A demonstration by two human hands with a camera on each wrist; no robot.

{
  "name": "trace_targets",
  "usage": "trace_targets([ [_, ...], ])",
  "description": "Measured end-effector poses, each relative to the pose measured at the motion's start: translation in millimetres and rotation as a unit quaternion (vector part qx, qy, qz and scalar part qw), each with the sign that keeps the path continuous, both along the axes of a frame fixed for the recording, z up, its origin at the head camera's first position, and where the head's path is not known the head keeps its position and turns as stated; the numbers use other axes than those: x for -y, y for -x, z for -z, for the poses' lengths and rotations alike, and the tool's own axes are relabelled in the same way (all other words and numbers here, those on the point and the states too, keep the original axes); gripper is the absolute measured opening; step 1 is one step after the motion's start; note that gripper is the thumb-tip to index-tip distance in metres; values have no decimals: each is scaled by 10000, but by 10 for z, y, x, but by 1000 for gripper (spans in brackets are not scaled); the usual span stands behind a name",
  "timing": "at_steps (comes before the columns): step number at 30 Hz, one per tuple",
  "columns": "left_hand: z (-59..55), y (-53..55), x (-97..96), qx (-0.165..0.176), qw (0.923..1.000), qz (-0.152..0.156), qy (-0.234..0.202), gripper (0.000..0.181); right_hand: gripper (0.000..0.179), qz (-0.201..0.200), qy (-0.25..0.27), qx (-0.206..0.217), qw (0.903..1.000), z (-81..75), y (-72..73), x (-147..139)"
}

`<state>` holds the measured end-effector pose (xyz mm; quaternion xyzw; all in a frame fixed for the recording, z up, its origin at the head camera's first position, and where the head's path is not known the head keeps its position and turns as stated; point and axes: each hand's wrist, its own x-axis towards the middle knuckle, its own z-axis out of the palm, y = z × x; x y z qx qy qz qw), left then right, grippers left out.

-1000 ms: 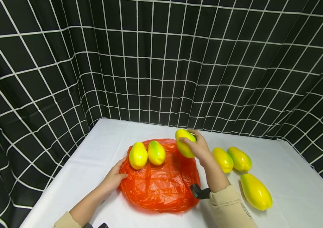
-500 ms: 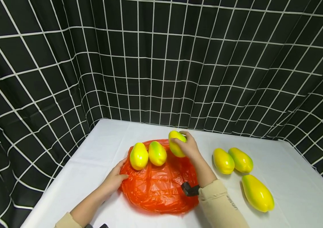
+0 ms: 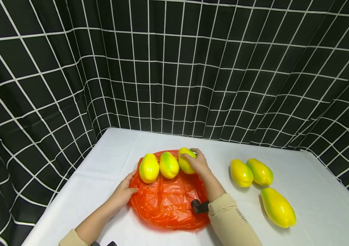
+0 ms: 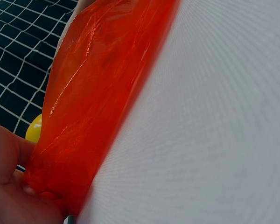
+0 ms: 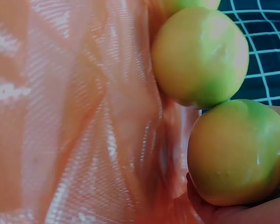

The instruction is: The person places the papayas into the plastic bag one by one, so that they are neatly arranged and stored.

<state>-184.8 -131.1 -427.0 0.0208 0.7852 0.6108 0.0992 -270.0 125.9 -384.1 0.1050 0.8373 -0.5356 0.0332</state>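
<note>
My right hand [image 3: 200, 164] grips a glossy yellow-green papaya [image 3: 185, 164] at the far right part of a red plastic bag [image 3: 168, 205]. In the right wrist view the held papaya [image 5: 235, 154] meets the neighbouring papaya [image 5: 200, 58]. Two more papayas stand in a row to its left, a middle papaya [image 3: 169, 165] and a left papaya [image 3: 149, 168], both on the bag's far part. My left hand [image 3: 123, 195] holds the bag's left edge, its thumb over the film. The left wrist view shows the bag film [image 4: 93, 93] stretched up from that hand [image 4: 14, 182].
To the right on the white tablecloth [image 3: 217, 225] lie a pair of papayas side by side, a left one [image 3: 241, 173] and a right one [image 3: 259, 172], with a larger papaya [image 3: 278, 207] nearer. Black curtain [image 3: 168, 68] with a white grid surrounds the table.
My right hand has moved left and lowered the papaya beside the middle one. The left hand, the bag and the other papayas have stayed about where they were.
</note>
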Motion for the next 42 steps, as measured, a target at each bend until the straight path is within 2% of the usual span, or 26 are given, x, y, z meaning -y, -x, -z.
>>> trace_targets([
  [4, 6, 3, -2, -7, 10000, -23, 20, 65, 63, -5, 62, 113, 9999, 52, 5, -3],
  [11, 4, 11, -4, -2, 9999, -26, 101, 65, 60, -33, 40, -163, 9999, 152, 9, -24],
  [16, 6, 12, -5, -4, 9999, -29, 109, 65, 59, 7, -117, -209, 9997, 184, 5, -25],
  [42, 12, 14, 4, -44, 10000, 11, 36, 65, 63, -55, -714, -621, 9955, 158, -33, -2],
])
